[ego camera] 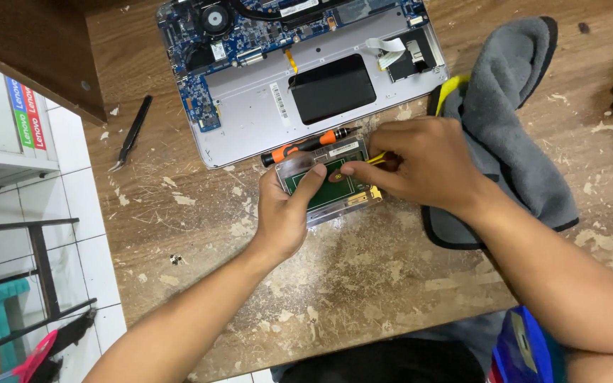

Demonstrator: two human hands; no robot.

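Observation:
My left hand grips a flat rectangular touchpad module with a green circuit board face, thumb pressed on its top. My right hand pinches a small yellow tool against the module's upper right edge. Just beyond them lies an orange-and-black screwdriver on the wooden table. An opened laptop base, blue board and fan exposed, lies at the far side with an empty black touchpad recess.
A grey cloth with black trim and a yellow patch lies right of my hands. Black tweezers rest at the left. The worn wooden table ends at the left over white floor tiles. A small screw lies near the left edge.

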